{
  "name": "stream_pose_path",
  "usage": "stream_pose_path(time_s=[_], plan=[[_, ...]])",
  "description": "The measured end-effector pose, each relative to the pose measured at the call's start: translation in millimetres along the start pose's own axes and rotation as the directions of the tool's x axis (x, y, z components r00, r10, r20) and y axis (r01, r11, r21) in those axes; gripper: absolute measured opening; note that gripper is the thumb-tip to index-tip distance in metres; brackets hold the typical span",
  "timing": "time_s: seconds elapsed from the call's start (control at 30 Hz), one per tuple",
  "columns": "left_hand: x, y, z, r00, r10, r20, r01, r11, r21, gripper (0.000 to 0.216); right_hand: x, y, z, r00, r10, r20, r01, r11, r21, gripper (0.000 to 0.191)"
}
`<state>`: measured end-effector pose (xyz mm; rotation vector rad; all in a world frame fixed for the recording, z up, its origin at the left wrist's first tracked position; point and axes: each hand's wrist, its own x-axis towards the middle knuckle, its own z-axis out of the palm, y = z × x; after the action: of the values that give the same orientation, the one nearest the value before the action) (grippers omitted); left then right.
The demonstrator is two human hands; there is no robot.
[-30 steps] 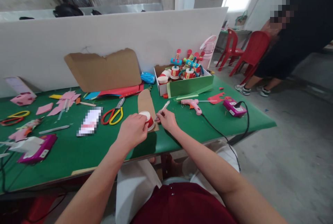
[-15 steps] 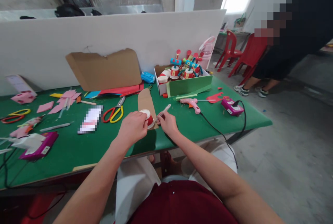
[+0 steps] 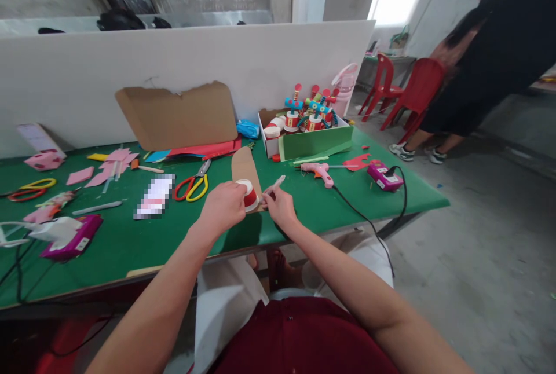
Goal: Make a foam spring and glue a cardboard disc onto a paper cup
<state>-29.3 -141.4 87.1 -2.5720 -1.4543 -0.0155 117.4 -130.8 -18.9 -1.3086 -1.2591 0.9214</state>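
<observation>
My left hand [image 3: 226, 205] is closed around a small red and white paper cup [image 3: 251, 195], which lies tilted above a strip of brown cardboard [image 3: 245, 167]. Close by on the right, my right hand [image 3: 280, 207] pinches a white pen [image 3: 277, 183], its lower end near the cup's rim. The pen's tip is too small to make out. A pink glue gun [image 3: 319, 173] rests on the green table to the right of my hands. Scissors with red and yellow handles [image 3: 192, 184] lie to the left.
A box [image 3: 317, 143] of cup figures stands at the back, beside a blue packet [image 3: 248, 128]. Purple power sockets [image 3: 385, 177] sit at the right, with a cord hanging over the edge. Pink paper pieces [image 3: 113, 165] lie left. A person [image 3: 486, 67] stands beyond red chairs [image 3: 417, 93].
The cup has turned slightly in my left hand, showing more of its red side. My right hand keeps the pen in nearly the same place. The camera view has shifted a little.
</observation>
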Motion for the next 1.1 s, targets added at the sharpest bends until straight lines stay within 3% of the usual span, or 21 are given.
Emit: stream_pose_path(time_s=[0.57,1.1], plan=[[3.5,-4.8,-0.1,0.997,-0.012,0.083,0.016,0.998,-0.054,0.018,-7.6,-5.7,-1.7,1.000,-0.011,0.006,0.011,1.000,-0.026,0.005],[3.2,-4.6,-2.7,0.998,0.006,0.060,-0.001,0.997,-0.078,0.015,-10.8,-2.4,-4.0,0.992,-0.112,0.064,0.115,0.992,-0.044,0.005]])
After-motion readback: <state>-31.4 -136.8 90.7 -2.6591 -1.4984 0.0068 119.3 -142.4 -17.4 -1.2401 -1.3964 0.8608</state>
